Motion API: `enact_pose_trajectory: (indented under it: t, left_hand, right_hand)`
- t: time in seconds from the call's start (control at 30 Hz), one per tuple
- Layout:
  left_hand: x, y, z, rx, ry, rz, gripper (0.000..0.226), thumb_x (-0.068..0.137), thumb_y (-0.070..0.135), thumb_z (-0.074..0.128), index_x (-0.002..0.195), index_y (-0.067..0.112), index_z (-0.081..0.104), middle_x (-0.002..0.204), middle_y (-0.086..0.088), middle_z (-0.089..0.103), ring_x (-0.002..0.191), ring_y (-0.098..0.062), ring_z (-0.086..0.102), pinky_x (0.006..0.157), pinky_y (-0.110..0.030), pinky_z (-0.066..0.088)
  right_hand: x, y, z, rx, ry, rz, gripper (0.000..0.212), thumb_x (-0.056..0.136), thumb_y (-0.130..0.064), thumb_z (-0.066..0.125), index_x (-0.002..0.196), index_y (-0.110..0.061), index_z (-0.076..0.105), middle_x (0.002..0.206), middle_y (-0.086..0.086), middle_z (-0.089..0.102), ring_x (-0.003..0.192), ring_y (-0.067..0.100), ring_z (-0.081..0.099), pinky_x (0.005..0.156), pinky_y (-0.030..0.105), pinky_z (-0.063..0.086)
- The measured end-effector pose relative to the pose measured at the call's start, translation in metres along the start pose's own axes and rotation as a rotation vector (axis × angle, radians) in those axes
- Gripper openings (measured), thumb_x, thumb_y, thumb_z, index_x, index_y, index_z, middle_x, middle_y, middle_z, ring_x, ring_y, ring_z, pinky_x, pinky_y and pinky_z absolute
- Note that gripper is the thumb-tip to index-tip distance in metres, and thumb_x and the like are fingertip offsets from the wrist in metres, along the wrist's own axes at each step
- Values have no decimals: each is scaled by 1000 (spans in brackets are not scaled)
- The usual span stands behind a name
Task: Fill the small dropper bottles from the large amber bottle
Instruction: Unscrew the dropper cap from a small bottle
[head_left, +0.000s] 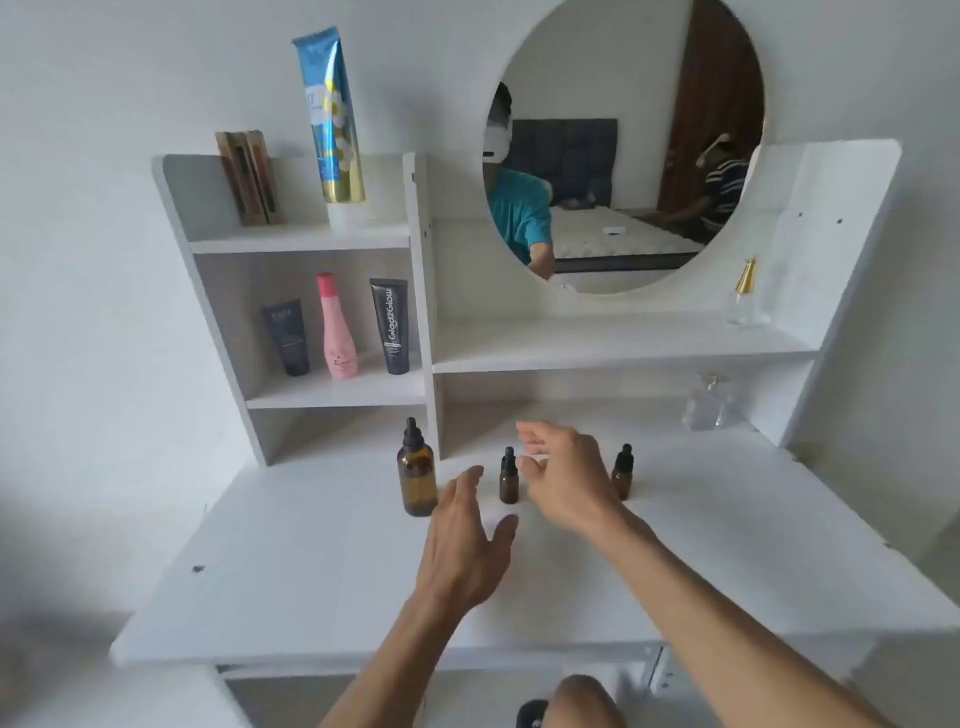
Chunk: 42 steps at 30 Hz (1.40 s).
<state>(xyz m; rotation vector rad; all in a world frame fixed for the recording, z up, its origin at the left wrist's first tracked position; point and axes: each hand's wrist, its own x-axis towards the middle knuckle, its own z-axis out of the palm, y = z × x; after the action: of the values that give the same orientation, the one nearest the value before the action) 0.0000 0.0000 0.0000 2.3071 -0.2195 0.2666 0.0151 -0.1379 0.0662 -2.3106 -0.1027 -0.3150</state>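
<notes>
White smooth desk (322, 571) with shelving and round mirror (623, 145). Left hand (462, 545) and right hand (566, 478), fingers spread, empty, hover near bottles. Large amber bottle (416, 475), black dropper cap, stands left; two small dropper bottles (508, 477) (622, 473) flank right hand.

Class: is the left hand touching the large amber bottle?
Apart. The head view shows white tabletop between the left hand and the large amber bottle.
</notes>
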Motion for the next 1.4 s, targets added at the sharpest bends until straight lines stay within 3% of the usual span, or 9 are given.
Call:
enact_pose_trajectory:
  t: [0.1, 0.2, 0.33, 0.47, 0.63, 1.0, 1.2, 1.3, 1.4]
  left_hand:
    - [17, -6, 13, -33, -21, -39, 68, 92, 32, 64, 149, 15, 29, 147, -5, 45, 133, -19, 43, 100, -23, 34]
    - [31, -8, 23, -63, -51, -63, 67, 91, 29, 67, 146, 13, 34, 144, -6, 50, 132, -21, 47, 94, -22, 36]
    - [39, -13, 30, -126, -6, -46, 44, 88, 25, 68, 128, 17, 50, 121, 1, 66, 109, -21, 62, 82, -32, 50]
    - [39, -18, 34, -101, 21, -21, 18, 90, 26, 62, 105, 23, 53, 98, 5, 69, 87, -21, 62, 69, -37, 52]
    - [40, -20, 36, -62, 50, 5, 17, 88, 19, 64, 86, 23, 47, 87, 3, 61, 86, -21, 49, 65, -32, 38]
    - [38, -25, 36, -22, 80, 17, 14, 87, 23, 69, 84, 15, 58, 86, -4, 63, 84, -18, 42, 64, -26, 26]
    - [40, -28, 38, -29, 84, 5, 14, 86, 26, 70, 87, 15, 62, 89, -2, 66, 85, -18, 42, 66, -27, 30]
    - [40, -30, 38, -41, 83, 28, 18, 86, 28, 71, 81, 22, 55, 85, 1, 65, 81, -18, 42, 64, -26, 28]
    - [40, -29, 38, -41, 89, 17, 23, 86, 27, 70, 77, 25, 49, 81, 4, 59, 80, -18, 41, 63, -24, 25]
  right_hand:
    - [10, 4, 8, -38, -43, 14, 47, 96, -9, 60, 142, -13, 53, 134, 13, 63, 123, 22, 62, 103, 26, 46]
    - [19, 7, 17, -88, -77, 37, 42, 96, -12, 60, 138, -13, 56, 126, 12, 65, 112, 27, 65, 96, 34, 52]
    - [30, 10, 23, -154, -51, 11, 19, 94, -11, 63, 110, -3, 66, 106, 13, 71, 99, 32, 67, 88, 43, 55]
    - [34, 11, 26, -144, -57, -4, 12, 92, -14, 66, 104, -13, 69, 98, 6, 71, 89, 26, 67, 84, 41, 57]
    - [30, 15, 29, -111, -44, -16, 14, 89, -13, 71, 103, -14, 71, 95, 3, 73, 89, 21, 68, 86, 38, 57]
    - [26, 9, 26, -160, -122, -2, 23, 86, -22, 76, 105, -10, 70, 94, 4, 69, 94, 26, 63, 87, 39, 53]
    - [31, 10, 24, -178, -173, -10, 21, 87, -10, 72, 107, -16, 73, 89, -2, 68, 97, 21, 62, 92, 37, 53]
    - [32, 10, 22, -189, -210, -29, 26, 87, -11, 72, 112, -17, 71, 95, -2, 70, 98, 20, 61, 92, 36, 53]
    - [32, 10, 21, -222, -186, -39, 24, 85, -23, 77, 106, -15, 71, 95, 2, 70, 98, 24, 63, 87, 36, 53]
